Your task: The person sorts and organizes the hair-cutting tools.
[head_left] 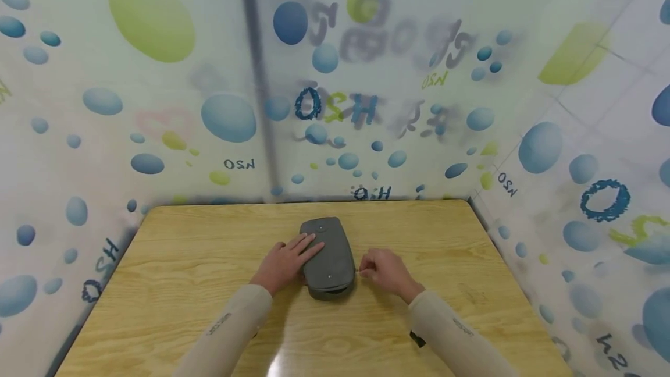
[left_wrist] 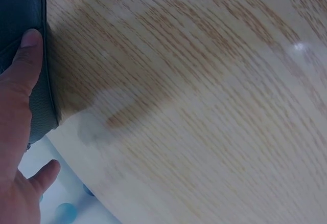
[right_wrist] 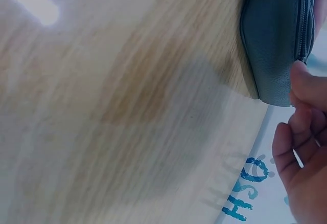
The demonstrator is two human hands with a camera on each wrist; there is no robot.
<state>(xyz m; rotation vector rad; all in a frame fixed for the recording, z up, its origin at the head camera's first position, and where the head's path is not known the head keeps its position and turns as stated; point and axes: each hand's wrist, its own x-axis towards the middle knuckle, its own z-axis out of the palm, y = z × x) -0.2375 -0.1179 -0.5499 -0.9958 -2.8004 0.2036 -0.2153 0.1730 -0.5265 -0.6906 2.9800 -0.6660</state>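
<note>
A dark grey leather zip pouch lies on the wooden table with its long side pointing away from me. Small metal studs show on its top near both ends, and its near end gapes slightly. My left hand rests on the pouch's left side, fingers spread straight across the top. At the right edge, my right hand pinches the zipper pull between thumb and curled fingers. In the right wrist view the zipper runs along the pouch's side up to those fingertips.
The wooden table spreads around the pouch on all sides. Behind it and to the right stand pale walls patterned with blue and green dots and lettering. A small dark strap end hangs at the right wrist.
</note>
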